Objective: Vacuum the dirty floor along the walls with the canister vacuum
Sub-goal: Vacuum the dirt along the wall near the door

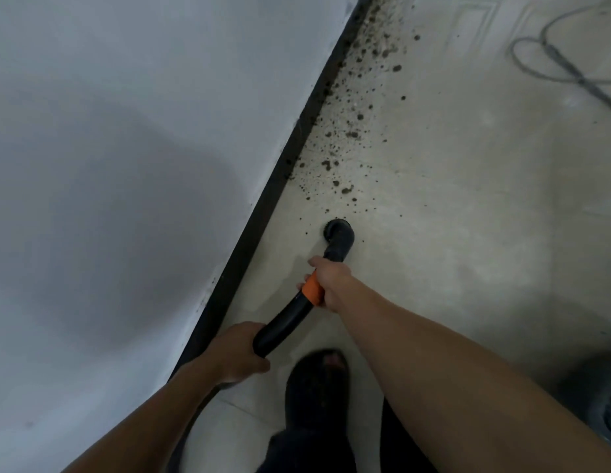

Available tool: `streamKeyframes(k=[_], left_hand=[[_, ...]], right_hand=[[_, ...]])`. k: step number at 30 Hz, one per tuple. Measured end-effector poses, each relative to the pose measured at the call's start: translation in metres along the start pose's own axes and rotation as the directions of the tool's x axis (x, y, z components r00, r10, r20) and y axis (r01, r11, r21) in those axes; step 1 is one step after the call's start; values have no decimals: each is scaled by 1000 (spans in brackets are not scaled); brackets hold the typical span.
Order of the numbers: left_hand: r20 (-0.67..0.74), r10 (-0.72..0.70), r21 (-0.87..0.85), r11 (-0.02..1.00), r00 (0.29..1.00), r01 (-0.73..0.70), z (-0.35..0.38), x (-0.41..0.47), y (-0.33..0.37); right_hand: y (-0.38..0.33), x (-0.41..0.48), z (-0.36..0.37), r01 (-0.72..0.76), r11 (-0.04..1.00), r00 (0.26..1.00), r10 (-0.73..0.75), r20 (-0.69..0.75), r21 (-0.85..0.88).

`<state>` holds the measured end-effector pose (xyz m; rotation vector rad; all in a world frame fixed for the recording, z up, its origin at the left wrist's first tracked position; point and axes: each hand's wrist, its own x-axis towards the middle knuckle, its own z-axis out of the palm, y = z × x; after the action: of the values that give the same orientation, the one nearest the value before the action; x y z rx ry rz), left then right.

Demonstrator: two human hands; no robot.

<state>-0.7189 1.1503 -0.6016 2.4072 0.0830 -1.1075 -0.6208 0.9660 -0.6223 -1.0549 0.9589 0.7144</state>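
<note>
A black vacuum hose with an orange band runs from the lower middle toward the floor. My right hand grips it at the orange band, and my left hand grips it lower down. Its black nozzle points down at the pale floor, just short of the dirt. Dark dirt crumbs lie scattered along the black baseboard below the white wall, from the nozzle up to the top of the view.
A grey cable loops on the floor at the top right. My dark shoe stands behind the hose. A dark grey object shows at the right edge, too cut off to identify.
</note>
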Motion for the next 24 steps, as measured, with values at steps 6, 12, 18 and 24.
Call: streamKeyframes(k=[6,12,18,24], left_hand=[[-104,14,-47,999,994,-19,-5,25,-7],[-110,-7,-144,989,994,-9,-12,37,-21],[-65,8,-44,999,998,-11,4,21,-22],[-95,-26,-12,1000,995,25,13,-1,-35]], right_hand=[[-24,25,31,66,993,998,-66,-4,-102],[-25,42,53,107,990,994,-107,11,-91],[5,23,23,79,996,992,-74,-107,40],[25,7,34,59,998,996,-58,-67,6]])
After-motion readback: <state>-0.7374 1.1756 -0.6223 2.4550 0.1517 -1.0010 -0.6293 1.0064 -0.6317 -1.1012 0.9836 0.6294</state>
